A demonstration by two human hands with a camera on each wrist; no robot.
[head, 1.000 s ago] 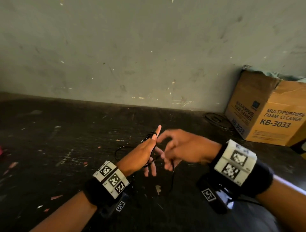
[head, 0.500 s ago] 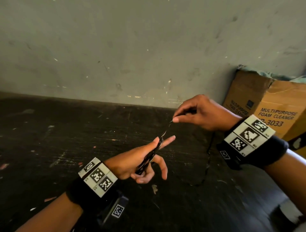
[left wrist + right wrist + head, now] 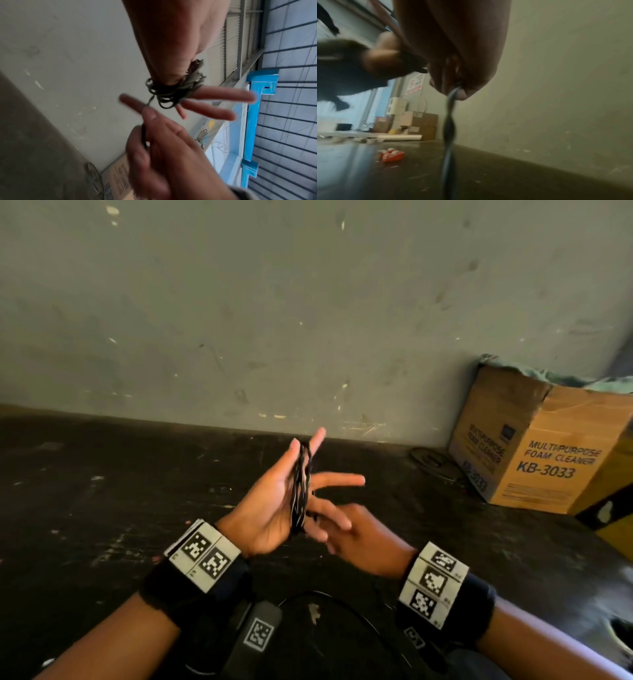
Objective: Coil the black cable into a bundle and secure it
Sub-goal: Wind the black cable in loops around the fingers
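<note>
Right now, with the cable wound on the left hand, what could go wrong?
1. The coils sit around spread, straight fingers of the left hand; they could slip off and unravel.
2. The right hand pinches only a thin strand; it may slip out.
3. The loose cable tail might snag the wrist gear.

Left hand (image 3: 274,501) raised, palm inward, fingers straight and spread, black cable (image 3: 300,491) looped round them. Right hand (image 3: 356,539) just beside, thumb-finger grip pinching the strand.
</note>
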